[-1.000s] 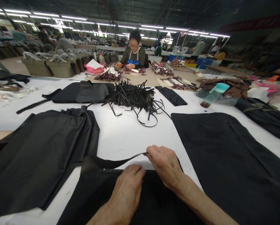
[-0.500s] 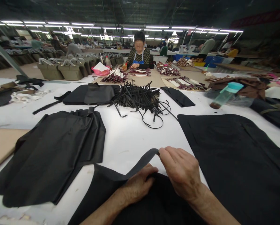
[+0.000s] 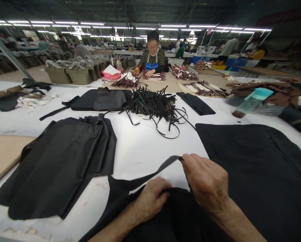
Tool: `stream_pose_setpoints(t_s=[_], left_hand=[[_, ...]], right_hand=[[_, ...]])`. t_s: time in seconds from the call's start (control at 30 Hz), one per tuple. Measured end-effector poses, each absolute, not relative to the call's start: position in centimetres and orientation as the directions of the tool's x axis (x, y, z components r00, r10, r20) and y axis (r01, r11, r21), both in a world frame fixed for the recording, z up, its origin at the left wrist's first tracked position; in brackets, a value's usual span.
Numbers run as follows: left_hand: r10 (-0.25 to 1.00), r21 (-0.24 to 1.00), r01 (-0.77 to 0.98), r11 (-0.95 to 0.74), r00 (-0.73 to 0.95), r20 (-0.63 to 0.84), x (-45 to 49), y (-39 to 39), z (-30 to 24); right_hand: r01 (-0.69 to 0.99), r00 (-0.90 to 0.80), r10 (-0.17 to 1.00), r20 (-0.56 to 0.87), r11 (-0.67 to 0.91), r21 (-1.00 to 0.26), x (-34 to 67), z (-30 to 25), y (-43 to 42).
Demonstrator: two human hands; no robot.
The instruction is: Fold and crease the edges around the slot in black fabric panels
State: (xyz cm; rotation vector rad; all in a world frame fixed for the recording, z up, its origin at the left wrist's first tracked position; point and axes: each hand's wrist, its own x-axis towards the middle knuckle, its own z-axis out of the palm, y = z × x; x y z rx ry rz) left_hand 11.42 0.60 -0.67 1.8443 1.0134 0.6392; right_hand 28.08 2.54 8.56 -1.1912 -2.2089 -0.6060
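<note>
Table (image 3: pixel 145 144): two hands (image 3: pixel 152 198) (image 3: pixel 206 178), one held strip (image 3: pixel 167 163)

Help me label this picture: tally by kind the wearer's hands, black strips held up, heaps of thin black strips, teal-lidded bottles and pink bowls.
Hands, left hand and right hand: 2
Held-up black strip: 1
Strip heap: 1
Teal-lidded bottle: 1
Pink bowl: 1
Total: 6

Counting two close-up hands (image 3: pixel 207 179), one tangle of black strips (image 3: pixel 152 102). Also spotting one teal-lidded bottle (image 3: pixel 253 100), one pink basin (image 3: pixel 111 76).
</note>
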Motion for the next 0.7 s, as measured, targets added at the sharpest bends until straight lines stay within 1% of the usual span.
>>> stream_pose_setpoints(t_s=[0.1,0.17,0.33,0.47,0.53,0.6,0.67,0.7], left_hand=[[0.859,0.896,0.383,-0.223,0.512,-0.005,11.3,0.5,-0.8],[0.861,0.893,0.39,-0.223,0.508,-0.007,11.3,0.5,-0.7],[0.838,0.87,0.416,-0.265,0.545,-0.005,11.6,0.8,0.0],[0.832,0.833,0.478,-0.278,0.554,-0.04,12.3,1.0,0.3],[0.83,0.818,0.502,-0.282,0.555,-0.055,12.7,0.9,0.1],[0.83,0.806,0.517,-0.287,0.555,-0.06,13.0,0.9,-0.1],[0.831,0.795,0.527,-0.299,0.554,-0.055,13.1,0.8,-0.2],[0.83,0.791,0.529,-0.308,0.555,-0.048,13.1,0.7,-0.2]], right_hand=[[0.865,-0.413,0.58,0.702,0.491,0.103,28.2,8.9,2.5],[0.866,-0.424,0.6,0.678,0.487,0.112,28.1,8.8,2.5],[0.845,-0.503,0.687,0.523,0.519,0.131,27.6,7.4,3.4],[0.861,-0.502,0.787,0.359,0.495,0.12,27.4,6.2,4.5],[0.891,-0.452,0.854,0.257,0.446,0.084,27.6,5.8,4.8],[0.916,-0.398,0.894,0.208,0.4,0.037,28.3,5.6,4.9],[0.922,-0.367,0.901,0.231,0.385,-0.037,29.3,5.7,4.4],[0.919,-0.347,0.903,0.254,0.381,-0.098,30.0,5.7,4.0]])
